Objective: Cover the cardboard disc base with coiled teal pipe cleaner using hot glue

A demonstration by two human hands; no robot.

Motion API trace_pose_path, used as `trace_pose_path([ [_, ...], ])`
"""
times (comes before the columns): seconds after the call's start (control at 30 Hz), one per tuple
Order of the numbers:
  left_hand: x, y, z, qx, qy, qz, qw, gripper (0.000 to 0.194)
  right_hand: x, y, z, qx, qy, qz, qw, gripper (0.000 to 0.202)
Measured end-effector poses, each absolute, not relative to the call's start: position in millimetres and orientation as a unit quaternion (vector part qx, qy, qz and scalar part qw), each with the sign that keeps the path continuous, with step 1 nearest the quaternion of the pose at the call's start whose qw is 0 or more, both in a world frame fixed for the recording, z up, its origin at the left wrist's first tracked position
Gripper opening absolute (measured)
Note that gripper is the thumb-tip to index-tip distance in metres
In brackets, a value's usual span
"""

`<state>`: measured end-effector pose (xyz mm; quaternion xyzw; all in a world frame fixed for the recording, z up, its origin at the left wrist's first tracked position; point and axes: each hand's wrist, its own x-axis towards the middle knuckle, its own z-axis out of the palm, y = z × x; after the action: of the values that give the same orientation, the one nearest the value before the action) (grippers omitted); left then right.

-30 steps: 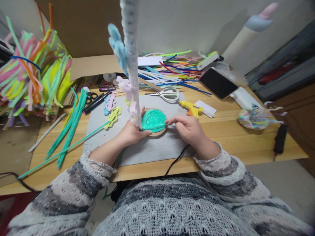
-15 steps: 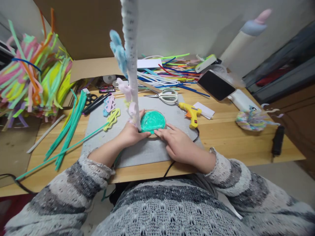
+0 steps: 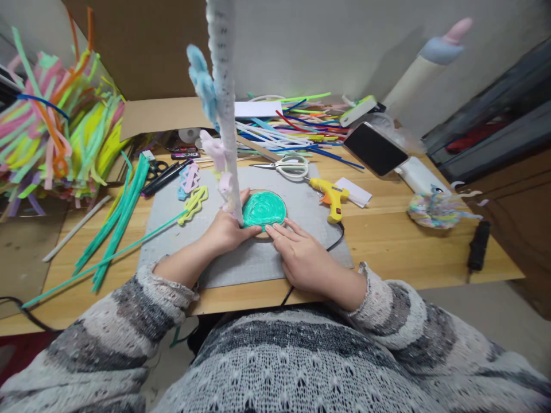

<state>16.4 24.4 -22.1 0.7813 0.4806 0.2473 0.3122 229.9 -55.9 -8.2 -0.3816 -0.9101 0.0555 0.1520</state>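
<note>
Fingers, left hand [image 3: 226,231]: thumb and forefinger parted, curved round the left edge of the green-topped disc [image 3: 264,209], which I hold there; the other fingers are mostly hidden.
Fingers, right hand [image 3: 301,252]: loosely extended, close together, gripping nothing; fingertips touch the disc's near right rim.
Green-topped disc: flat on the grey mat [image 3: 241,267], between my two hands; wood-coloured rim showing at the near side.
White stalk [image 3: 224,86]: upright at the disc's left edge, foot inside the curve of my left hand; bears a blue fuzzy piece [image 3: 202,80] and, lower down, pale pink ones.
In the way: the stalk masks some of my left fingers and the mat beyond; my right hand covers part of the disc's near rim.
Left of disc: yellow zigzag piece [image 3: 193,203] on the mat; farther out, green fuzzy stems [image 3: 114,235].
Right of disc: yellow glue gun [image 3: 333,195], its black cord [image 3: 334,244] running behind my right hand; white card [image 3: 353,191] just beside the gun.
Beyond disc: pale-handled scissors [image 3: 293,167], then a heap of coloured stems [image 3: 297,129].
Far right beyond disc: phone [image 3: 376,149], dark screen up.
</note>
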Motion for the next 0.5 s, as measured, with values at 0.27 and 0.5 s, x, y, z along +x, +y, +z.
trace_pose_path([
  [0.27, 18.4, 23.1, -21.2, 0.775, 0.483, 0.252, 0.319, 0.09, 241.2, -46.5, -12.7, -0.402, -0.879, 0.149, 0.208, 0.066],
  [0.5, 18.8, 21.0, -16.7, 0.776, 0.488, 0.248, 0.314, 0.088, 250.0, -34.7, -23.1, -0.476, -0.763, 0.151, 0.41, 0.033],
])
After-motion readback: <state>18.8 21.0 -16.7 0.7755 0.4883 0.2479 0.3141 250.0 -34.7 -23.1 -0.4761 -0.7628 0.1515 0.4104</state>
